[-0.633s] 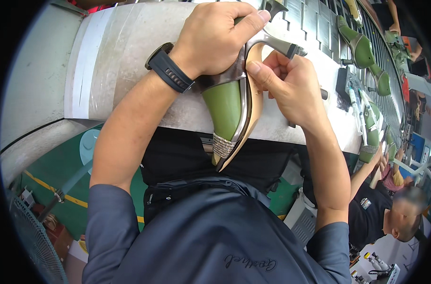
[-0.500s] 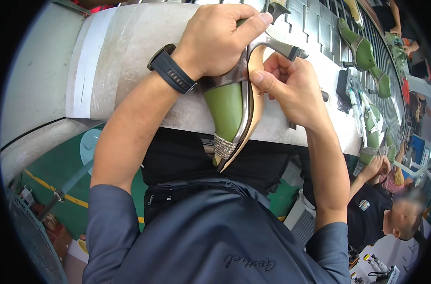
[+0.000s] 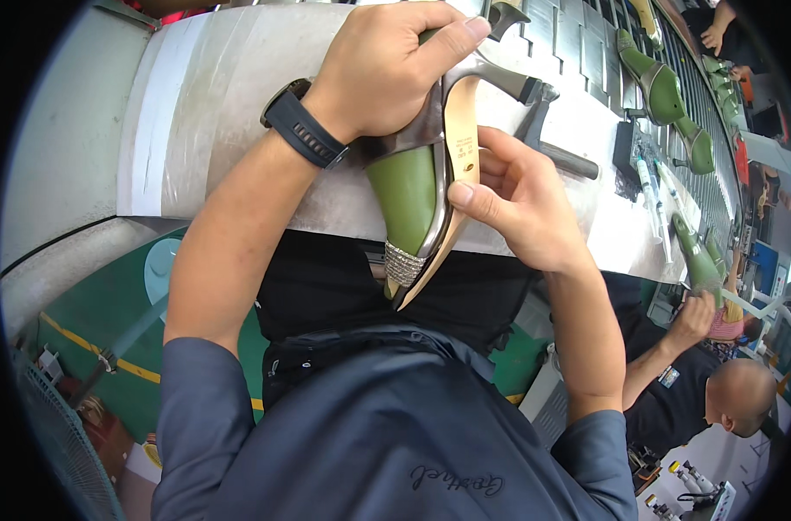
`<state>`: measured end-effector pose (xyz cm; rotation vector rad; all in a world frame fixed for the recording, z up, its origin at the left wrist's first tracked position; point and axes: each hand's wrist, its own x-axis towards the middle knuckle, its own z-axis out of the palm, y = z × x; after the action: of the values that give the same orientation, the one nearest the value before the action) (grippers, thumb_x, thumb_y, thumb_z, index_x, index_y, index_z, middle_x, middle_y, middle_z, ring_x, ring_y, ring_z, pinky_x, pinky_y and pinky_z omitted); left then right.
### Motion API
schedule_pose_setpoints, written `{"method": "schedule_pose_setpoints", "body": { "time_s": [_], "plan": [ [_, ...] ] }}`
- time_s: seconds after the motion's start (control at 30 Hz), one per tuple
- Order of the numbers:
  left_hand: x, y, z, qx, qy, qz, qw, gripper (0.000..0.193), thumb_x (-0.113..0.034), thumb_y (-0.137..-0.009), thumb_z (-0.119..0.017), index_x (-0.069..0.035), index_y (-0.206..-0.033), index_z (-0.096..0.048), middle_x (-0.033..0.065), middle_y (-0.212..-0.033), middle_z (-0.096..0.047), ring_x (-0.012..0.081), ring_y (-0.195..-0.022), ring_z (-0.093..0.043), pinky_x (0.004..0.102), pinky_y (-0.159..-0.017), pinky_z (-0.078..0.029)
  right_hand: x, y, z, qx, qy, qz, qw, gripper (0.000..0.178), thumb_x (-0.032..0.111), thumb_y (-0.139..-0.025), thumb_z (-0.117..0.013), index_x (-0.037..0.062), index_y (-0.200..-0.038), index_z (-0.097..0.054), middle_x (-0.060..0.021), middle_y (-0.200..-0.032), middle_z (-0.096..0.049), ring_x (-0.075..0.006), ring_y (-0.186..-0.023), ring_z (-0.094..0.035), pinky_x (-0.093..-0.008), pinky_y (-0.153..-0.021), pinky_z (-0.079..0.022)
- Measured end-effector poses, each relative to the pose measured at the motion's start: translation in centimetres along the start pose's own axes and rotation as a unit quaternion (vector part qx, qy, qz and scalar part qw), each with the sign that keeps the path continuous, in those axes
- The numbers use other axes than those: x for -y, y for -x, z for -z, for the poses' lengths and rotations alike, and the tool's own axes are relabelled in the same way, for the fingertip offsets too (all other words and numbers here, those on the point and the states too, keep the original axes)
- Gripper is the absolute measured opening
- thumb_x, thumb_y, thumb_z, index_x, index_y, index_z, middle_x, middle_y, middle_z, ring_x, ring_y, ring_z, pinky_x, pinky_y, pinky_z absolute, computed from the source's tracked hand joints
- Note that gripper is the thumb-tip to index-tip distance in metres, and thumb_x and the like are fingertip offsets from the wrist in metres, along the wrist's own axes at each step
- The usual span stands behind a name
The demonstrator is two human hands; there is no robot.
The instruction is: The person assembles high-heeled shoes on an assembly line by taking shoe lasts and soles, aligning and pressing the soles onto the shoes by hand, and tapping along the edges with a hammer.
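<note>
A high-heeled shoe (image 3: pixel 462 126) with a tan sole, metallic grey straps and a sparkling band (image 3: pixel 403 263) near the toe sits on a green shoe last (image 3: pixel 406 195). Its toe points toward me, past the table's near edge. Wrapped over the heel end, my left hand (image 3: pixel 391 74) is closed on it, with a dark watch on the wrist. My right hand (image 3: pixel 526 200) grips the sole's right side, thumb on its edge and fingers curled; the fingertips are partly hidden. A hammer (image 3: pixel 569 162) lies just beyond that hand.
The pale worktable (image 3: pixel 239 113) borders a slatted metal conveyor (image 3: pixel 578 52). More green lasts with shoes (image 3: pixel 660 91) stand at the right. Syringes (image 3: pixel 651 195) lie beside a dark box (image 3: pixel 628 149). A co-worker's hand (image 3: pixel 692 319) touches another shoe.
My right hand has slid along the sole toward the toe, and its fingers have loosened. The shoe has shifted slightly left with my left hand. More of the hammer shows.
</note>
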<state>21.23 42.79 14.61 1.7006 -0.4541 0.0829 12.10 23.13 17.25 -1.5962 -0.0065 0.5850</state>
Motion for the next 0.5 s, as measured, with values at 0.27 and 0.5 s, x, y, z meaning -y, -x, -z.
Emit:
{"method": "schedule_pose_setpoints", "body": {
  "time_s": [0.27,0.5],
  "plan": [
    [0.5,0.1,1.0,0.023,-0.014,-0.040,0.999,0.031,-0.027,-0.095,-0.075,0.004,-0.100,-0.075,0.0154,-0.084,-0.074,0.0194,-0.075,-0.070,0.0320,-0.071,-0.055,0.7,-3.4,-1.1,-0.061,0.008,0.016,0.998,0.056,0.026,-0.087,-0.086,-0.0120,-0.123,-0.065,-0.0122,-0.100,-0.075,-0.0133,-0.088,-0.071,-0.0286,-0.079,-0.059],
    [1.4,7.6,6.6,-0.102,0.025,-0.041,0.994,0.055,-0.034,-0.095,-0.080,0.000,-0.132,-0.058,0.0102,-0.123,-0.065,0.0189,-0.112,-0.064,0.0325,-0.099,-0.052,3.8,-5.1,-0.6,-0.094,0.361,0.232,0.899,0.064,0.045,-0.079,-0.088,-0.0049,-0.117,-0.073,-0.0232,-0.102,-0.076,-0.0317,-0.094,-0.076,-0.0415,-0.084,-0.061]
  ]
}}
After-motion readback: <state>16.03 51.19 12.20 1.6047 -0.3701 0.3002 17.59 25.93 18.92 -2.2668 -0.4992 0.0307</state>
